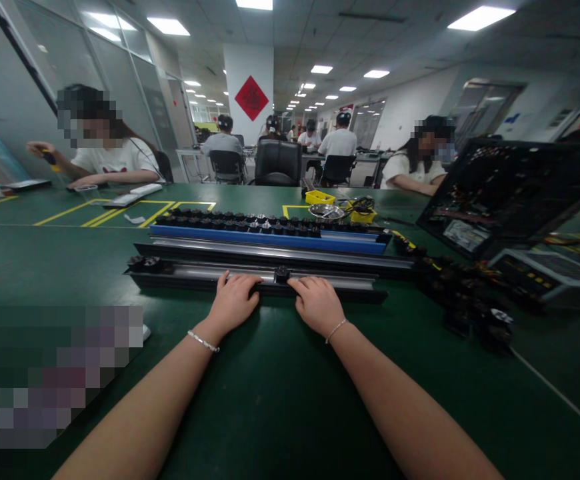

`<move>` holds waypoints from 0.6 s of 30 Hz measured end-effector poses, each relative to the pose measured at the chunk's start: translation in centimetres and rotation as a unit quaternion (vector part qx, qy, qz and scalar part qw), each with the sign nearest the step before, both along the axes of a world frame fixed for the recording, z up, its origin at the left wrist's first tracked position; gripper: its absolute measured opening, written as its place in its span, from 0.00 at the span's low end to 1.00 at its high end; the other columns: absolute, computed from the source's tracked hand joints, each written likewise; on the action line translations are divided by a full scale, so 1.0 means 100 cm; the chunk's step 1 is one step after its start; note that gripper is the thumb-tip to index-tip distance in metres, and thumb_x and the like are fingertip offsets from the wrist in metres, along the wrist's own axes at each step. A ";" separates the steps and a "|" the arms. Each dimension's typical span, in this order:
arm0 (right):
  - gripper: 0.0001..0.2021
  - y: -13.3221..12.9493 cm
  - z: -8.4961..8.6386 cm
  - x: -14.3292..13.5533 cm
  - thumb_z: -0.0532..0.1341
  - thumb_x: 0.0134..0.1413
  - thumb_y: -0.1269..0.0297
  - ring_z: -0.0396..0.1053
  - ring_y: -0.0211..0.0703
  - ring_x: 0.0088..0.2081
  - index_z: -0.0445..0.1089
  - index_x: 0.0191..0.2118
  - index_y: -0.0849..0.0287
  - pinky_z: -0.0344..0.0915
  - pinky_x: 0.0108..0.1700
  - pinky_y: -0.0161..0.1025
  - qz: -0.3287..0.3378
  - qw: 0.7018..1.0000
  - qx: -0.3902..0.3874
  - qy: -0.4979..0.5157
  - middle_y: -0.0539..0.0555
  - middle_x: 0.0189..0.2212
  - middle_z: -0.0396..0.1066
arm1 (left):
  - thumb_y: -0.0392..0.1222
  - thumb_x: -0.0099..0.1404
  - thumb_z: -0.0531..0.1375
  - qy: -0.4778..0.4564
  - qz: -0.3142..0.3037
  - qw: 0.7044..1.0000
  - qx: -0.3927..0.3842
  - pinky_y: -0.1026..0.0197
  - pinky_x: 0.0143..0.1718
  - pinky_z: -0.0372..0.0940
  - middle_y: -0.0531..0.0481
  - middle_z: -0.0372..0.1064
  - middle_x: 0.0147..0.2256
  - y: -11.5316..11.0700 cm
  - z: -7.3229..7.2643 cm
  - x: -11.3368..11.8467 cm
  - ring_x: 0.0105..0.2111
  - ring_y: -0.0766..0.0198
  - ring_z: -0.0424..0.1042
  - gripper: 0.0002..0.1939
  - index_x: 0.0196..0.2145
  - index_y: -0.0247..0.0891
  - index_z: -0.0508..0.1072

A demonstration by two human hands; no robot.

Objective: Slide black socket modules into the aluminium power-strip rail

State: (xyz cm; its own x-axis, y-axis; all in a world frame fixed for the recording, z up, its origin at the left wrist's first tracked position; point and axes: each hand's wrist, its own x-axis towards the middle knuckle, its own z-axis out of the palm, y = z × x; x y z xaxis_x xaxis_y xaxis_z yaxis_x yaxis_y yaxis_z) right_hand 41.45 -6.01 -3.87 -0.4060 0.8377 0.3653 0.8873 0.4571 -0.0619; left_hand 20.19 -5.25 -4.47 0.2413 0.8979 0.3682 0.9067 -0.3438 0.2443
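Note:
A long black rail (195, 283) with a shiny inner channel lies crosswise in front of me. In its channel sits a small black block-like part (282, 274), between my two hands. My left hand (235, 298) rests over the rail's near edge, fingers stretched out, left of that part. From the other side, my right hand (319, 303) reaches with extended fingertips close to the part; whether they touch it I cannot tell. More black parts (147, 264) stand at the rail's left end.
Behind lie another black rail (270, 252) and a blue rail (270, 240) with rows of black parts. An open black case (500, 200), a metal box (555, 273) and a pile of black parts (470, 293) are right. Yellow trays (320, 197) and a metal dish (326, 211) stand beyond. Co-workers sit around.

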 end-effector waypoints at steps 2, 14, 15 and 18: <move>0.20 0.000 0.000 0.000 0.51 0.54 0.69 0.60 0.45 0.49 0.64 0.53 0.52 0.52 0.51 0.43 -0.001 1.000 -0.002 -0.001 0.55 0.45 0.69 | 0.41 0.60 0.51 0.002 0.000 1.000 -0.001 0.44 0.60 0.39 0.50 0.71 0.46 0.000 0.000 0.000 0.50 0.58 0.65 0.15 0.45 0.47 0.68; 0.20 0.001 0.001 0.005 0.50 0.54 0.69 0.61 0.44 0.48 0.63 0.53 0.52 0.52 0.51 0.42 -0.015 1.000 -0.013 -0.013 0.55 0.45 0.69 | 0.40 0.60 0.51 0.000 -0.003 1.000 -0.005 0.44 0.59 0.39 0.50 0.71 0.45 -0.001 0.001 0.000 0.49 0.58 0.65 0.16 0.45 0.47 0.68; 0.20 0.001 0.001 0.006 0.50 0.54 0.69 0.61 0.44 0.48 0.63 0.53 0.52 0.52 0.51 0.42 -0.015 1.000 -0.013 -0.012 0.55 0.45 0.69 | 0.40 0.60 0.51 0.000 -0.002 1.000 -0.006 0.44 0.59 0.39 0.50 0.71 0.45 -0.001 0.001 0.000 0.49 0.58 0.65 0.16 0.45 0.47 0.68; 0.20 0.001 0.002 0.007 0.50 0.55 0.69 0.62 0.44 0.48 0.64 0.53 0.52 0.53 0.51 0.42 -0.012 1.000 -0.013 -0.009 0.56 0.44 0.69 | 0.40 0.60 0.51 0.003 -0.001 1.000 -0.004 0.44 0.59 0.39 0.50 0.71 0.45 -0.001 0.001 0.000 0.49 0.58 0.65 0.16 0.45 0.47 0.68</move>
State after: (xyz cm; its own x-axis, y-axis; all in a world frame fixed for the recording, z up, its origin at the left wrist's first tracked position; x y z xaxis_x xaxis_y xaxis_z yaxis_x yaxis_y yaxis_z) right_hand 42.10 -5.95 -3.70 -0.3912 0.8567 0.3363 0.8994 0.4333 -0.0577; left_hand 20.17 -5.31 -4.36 0.2459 0.9002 0.3594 0.9075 -0.3441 0.2410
